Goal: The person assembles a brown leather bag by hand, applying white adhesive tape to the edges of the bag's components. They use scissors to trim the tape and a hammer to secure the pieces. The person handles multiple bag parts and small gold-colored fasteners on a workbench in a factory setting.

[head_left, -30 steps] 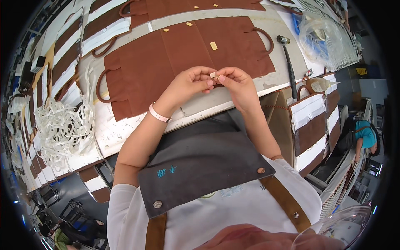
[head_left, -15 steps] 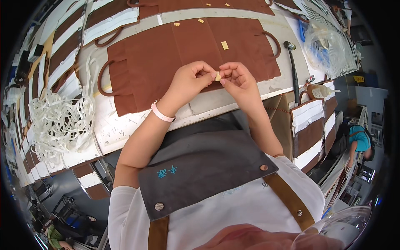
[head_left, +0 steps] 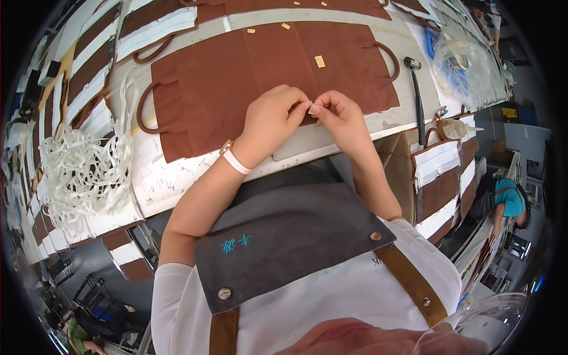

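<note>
Between my fingertips is a small pale yellow piece (head_left: 312, 110), mostly covered by my fingers. My left hand (head_left: 273, 120) pinches it from one side, and my right hand (head_left: 343, 121) pinches it from the other. Both hands are above the front edge of a brown fabric panel (head_left: 213, 77) with a looped handle at each end. On that panel lie a small yellow rectangular piece (head_left: 320, 61) and two smaller yellow pieces near its far edge, one of them a yellow tab (head_left: 286, 26).
A hammer (head_left: 416, 97) lies right of the panel, near a squeeze bottle (head_left: 458, 129) and a clear plastic bag (head_left: 458, 59). White ribbon (head_left: 89, 177) is heaped at left. Brown-and-white bags (head_left: 438, 177) hang at the table's right. A person in a blue shirt (head_left: 510, 198) is farther right.
My left wrist has turned slightly, and its fingers are more closed around the small yellow piece, which shows less now. The panel has hardly shifted.
</note>
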